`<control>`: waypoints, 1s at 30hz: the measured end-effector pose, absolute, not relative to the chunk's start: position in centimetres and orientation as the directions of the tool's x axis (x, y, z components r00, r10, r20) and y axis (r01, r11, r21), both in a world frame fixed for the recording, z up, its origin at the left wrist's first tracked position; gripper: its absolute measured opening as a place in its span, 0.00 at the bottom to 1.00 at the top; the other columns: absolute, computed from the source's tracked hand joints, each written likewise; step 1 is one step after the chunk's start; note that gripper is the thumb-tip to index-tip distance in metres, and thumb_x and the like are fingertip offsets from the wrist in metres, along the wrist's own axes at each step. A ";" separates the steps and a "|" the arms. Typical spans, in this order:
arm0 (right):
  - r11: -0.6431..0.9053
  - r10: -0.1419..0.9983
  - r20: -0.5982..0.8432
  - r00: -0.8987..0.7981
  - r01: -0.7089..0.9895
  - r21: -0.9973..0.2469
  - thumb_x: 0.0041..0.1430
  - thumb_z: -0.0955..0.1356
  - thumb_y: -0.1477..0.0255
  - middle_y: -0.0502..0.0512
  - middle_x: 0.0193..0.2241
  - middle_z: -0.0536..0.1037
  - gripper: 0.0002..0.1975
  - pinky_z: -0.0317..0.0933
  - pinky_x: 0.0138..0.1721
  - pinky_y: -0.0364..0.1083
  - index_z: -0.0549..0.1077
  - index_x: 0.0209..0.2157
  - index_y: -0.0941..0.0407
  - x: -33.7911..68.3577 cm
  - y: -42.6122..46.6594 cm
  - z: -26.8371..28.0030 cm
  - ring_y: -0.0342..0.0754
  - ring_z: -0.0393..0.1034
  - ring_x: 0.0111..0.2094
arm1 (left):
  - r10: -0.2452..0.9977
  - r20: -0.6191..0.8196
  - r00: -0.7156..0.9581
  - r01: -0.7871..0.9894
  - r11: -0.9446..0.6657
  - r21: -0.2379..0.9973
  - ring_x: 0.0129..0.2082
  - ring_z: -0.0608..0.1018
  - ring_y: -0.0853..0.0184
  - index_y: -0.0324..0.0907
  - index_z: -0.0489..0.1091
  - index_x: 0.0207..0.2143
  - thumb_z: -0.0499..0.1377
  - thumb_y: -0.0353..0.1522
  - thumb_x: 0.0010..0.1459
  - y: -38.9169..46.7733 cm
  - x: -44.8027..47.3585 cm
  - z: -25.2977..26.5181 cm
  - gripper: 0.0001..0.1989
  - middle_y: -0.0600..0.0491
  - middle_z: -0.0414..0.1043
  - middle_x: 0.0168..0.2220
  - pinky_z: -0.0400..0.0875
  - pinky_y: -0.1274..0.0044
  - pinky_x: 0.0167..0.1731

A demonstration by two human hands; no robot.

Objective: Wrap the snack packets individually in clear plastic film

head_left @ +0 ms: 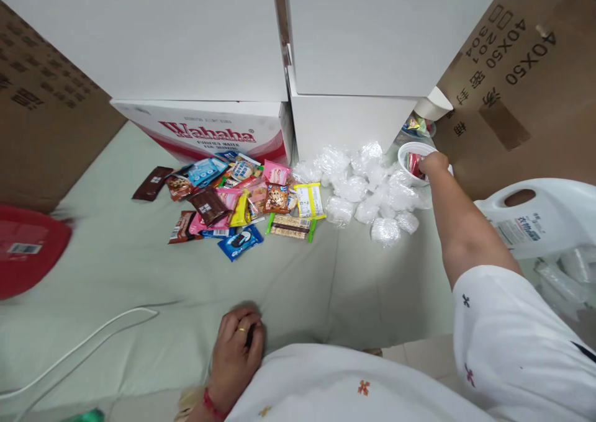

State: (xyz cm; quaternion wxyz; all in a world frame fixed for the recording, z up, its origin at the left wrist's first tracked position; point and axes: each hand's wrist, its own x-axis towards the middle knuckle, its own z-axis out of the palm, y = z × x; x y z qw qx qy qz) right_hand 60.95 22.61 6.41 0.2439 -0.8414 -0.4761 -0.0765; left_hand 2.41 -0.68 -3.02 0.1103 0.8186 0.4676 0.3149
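Note:
My right hand (436, 162) reaches over the rim of a round white tub (404, 155), its fingers closed on a small red packet (414, 164) inside. Part of the packet is hidden by the hand. Left of the tub lie several clear crinkled plastic-wrapped bundles (352, 187). Close to my body, my left hand (238, 346) rests curled on the green cloth (298, 291); a dark patch shows between thumb and fingers, and I cannot make out what it is. Farther left is a loose pile of wrapped snacks, with a blue cookie packet (241, 242) at its front.
A Wahaha carton (209, 130) and white boxes (349, 121) stand behind the snacks. Cardboard (516, 80) walls the right side, near a white jug (549, 214). A red object (28, 248) and a white cable (93, 335) lie on the left.

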 end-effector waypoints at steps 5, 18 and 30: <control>-0.344 0.727 0.448 0.520 0.841 -0.417 0.64 0.66 0.77 0.74 0.46 0.78 0.14 0.61 0.50 0.54 0.80 0.46 0.69 56.8 19.7 7.3 0.54 0.72 0.47 | 0.834 0.411 0.367 0.688 -0.541 0.484 0.41 0.74 0.63 0.43 0.68 0.39 0.55 0.24 0.65 -0.9 2.3 -3.0 0.06 0.48 0.70 0.40 0.71 0.71 0.40; 0.004 0.901 0.340 0.270 0.778 -0.629 0.62 0.68 0.67 0.57 0.39 0.78 0.08 0.65 0.44 0.51 0.78 0.39 0.54 40.3 15.3 4.0 0.51 0.71 0.36 | 0.866 0.411 0.285 0.576 -0.497 0.649 0.39 0.76 0.64 0.43 0.72 0.36 0.57 0.26 0.63 -1.5 2.1 -3.3 0.05 0.51 0.73 0.37 0.71 0.73 0.41; -0.118 0.921 -0.213 0.327 -0.286 -0.951 0.43 0.80 0.57 0.41 0.20 0.62 0.22 0.45 0.18 0.40 0.69 0.29 0.52 28.4 -1.0 2.1 0.37 0.48 0.18 | 0.969 -0.139 0.206 -0.098 0.161 0.982 0.32 0.76 0.69 0.44 0.74 0.46 0.75 0.38 0.43 2.4 12.3 1.2 0.27 0.49 0.75 0.45 0.67 0.80 0.26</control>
